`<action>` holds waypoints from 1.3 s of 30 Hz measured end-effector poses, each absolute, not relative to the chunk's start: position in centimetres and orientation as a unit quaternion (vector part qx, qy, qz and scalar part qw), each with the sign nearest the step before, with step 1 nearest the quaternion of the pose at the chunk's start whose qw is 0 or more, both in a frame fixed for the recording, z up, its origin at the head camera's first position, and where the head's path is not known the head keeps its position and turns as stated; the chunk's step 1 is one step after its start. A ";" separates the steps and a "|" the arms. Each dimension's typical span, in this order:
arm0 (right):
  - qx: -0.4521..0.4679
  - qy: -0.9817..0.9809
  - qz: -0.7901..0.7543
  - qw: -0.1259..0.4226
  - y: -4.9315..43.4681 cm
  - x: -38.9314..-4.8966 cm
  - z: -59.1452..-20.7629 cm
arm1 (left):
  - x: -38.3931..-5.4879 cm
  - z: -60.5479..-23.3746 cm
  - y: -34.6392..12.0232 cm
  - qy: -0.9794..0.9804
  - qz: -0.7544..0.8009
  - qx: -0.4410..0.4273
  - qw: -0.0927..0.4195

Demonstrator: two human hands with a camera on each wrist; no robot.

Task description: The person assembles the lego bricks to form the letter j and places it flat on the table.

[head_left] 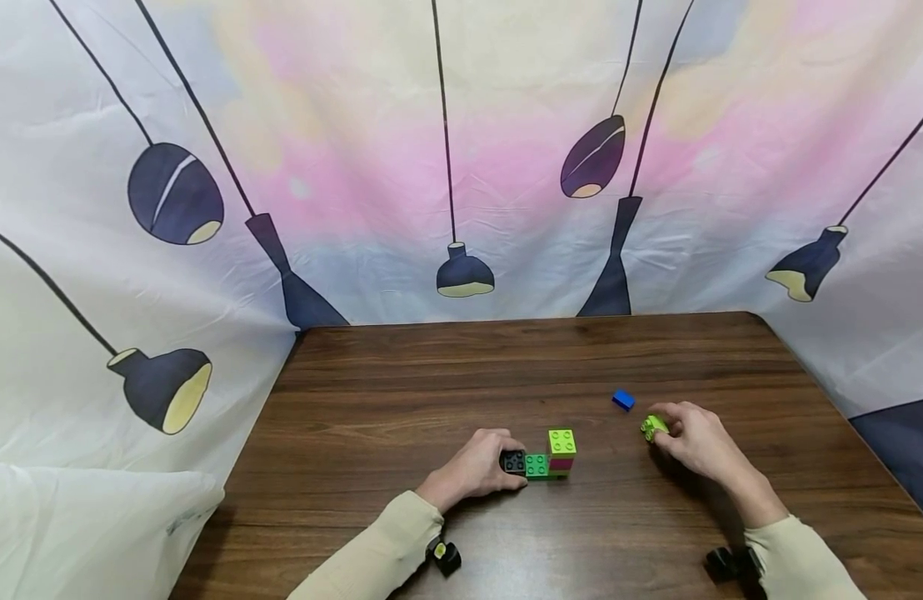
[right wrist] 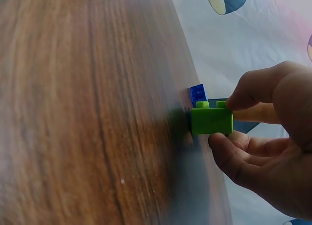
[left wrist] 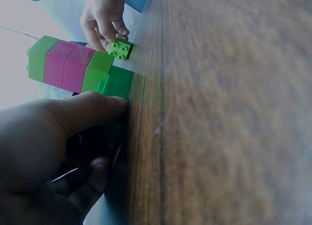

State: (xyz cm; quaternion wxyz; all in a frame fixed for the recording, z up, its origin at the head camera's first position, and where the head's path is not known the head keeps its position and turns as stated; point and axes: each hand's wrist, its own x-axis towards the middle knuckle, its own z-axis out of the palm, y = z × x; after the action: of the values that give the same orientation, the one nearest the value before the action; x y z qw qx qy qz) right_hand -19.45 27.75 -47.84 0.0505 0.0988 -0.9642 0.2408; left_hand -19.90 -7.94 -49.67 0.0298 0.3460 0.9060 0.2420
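My left hand [head_left: 479, 465] grips the black brick [head_left: 513, 462] at the left end of a joined block build, thumb at the near side. Beside the black brick is a green brick [head_left: 536, 466]. At the right end rises a stack of light green and magenta bricks [left wrist: 63, 64], topped by a light green brick [head_left: 562, 441] with its studs up. To the right, my right hand [head_left: 701, 442] pinches a loose light green brick [right wrist: 212, 120] between thumb and fingers, its studs turned sideways in the head view. A small blue brick [head_left: 623, 400] lies just beyond that hand.
The brown wooden table [head_left: 401, 375] carries all the bricks. A cloth backdrop [head_left: 386, 167] printed with hanging lamps stands along its far edge and both sides. White fabric [head_left: 94, 525] bulges at the near left.
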 end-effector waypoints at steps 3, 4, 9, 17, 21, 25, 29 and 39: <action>0.100 -0.963 0.243 0.057 27.8 -19.3 -47.8 | -19.9 -49.7 -7.9 0.906 0.243 0.346 0.030; 0.100 -0.963 0.244 0.059 27.8 -19.3 -47.8 | -19.9 -49.7 -7.9 0.906 0.244 0.345 0.030; 0.102 -0.959 0.260 0.051 28.0 -19.3 -47.9 | -19.9 -49.6 -8.0 0.906 0.246 0.342 0.032; 0.119 -0.957 0.264 0.033 28.6 -19.6 -48.2 | -19.9 -49.7 -7.9 0.907 0.251 0.337 0.038; 0.124 -0.955 0.267 0.022 28.7 -19.6 -48.2 | -19.9 -49.7 -7.9 0.905 0.251 0.341 0.036; 0.123 -0.954 0.272 0.001 28.7 -19.6 -48.2 | -19.8 -49.5 -7.9 0.905 0.251 0.342 0.034; 0.129 -0.955 0.267 -0.006 28.7 -19.7 -48.3 | -19.9 -49.5 -8.0 0.905 0.249 0.344 0.033; 0.138 -0.962 0.235 -0.005 28.6 -19.7 -48.2 | -20.0 -49.7 -7.9 0.906 0.245 0.345 0.030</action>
State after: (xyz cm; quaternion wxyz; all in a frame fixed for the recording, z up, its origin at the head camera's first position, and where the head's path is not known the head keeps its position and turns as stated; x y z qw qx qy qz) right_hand -19.68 28.59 -48.24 -0.0052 0.1375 -0.9621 0.2352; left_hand -19.96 -7.94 -49.68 0.0296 0.3450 0.9055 0.2452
